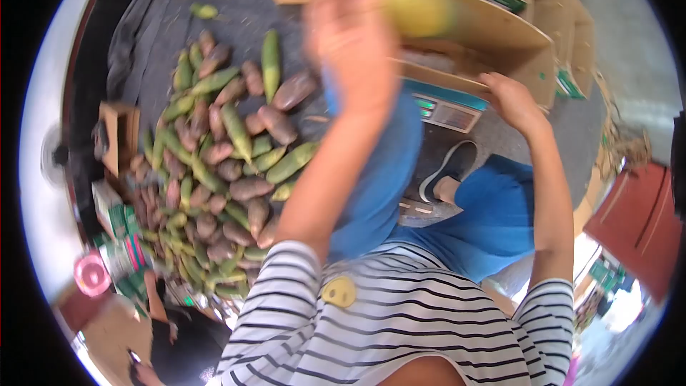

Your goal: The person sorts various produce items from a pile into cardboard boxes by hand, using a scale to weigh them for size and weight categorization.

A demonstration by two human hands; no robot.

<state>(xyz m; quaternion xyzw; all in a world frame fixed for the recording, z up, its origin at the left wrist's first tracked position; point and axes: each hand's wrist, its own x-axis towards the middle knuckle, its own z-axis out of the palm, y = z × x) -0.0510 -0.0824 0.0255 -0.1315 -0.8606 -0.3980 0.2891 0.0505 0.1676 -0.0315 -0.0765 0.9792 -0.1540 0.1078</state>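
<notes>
My left hand (pixel 350 36), smeared by motion, is raised over the near left part of an open cardboard box (pixel 500 25). In it is a blurred yellow-green piece of produce (pixel 418 6), probably an ear of corn in its husk. The fingers of my right hand (pixel 516 104) grip the box's near rim at its right end. Beneath the box's near side is a digital scale (pixel 449 111) with lit green digits. To the left, a large heap of green husked corn ears (pixel 236 131) and purple-brown tubers (pixel 250 187) lies on dark sheeting.
More cardboard boxes (pixel 554 14) stand behind and right of the box. A small carton (pixel 120 136) is left of the heap. At lower left are a pink round object (pixel 91 274) and another person in dark clothes (pixel 187 347). My shoe (pixel 450 170) is just below the scale.
</notes>
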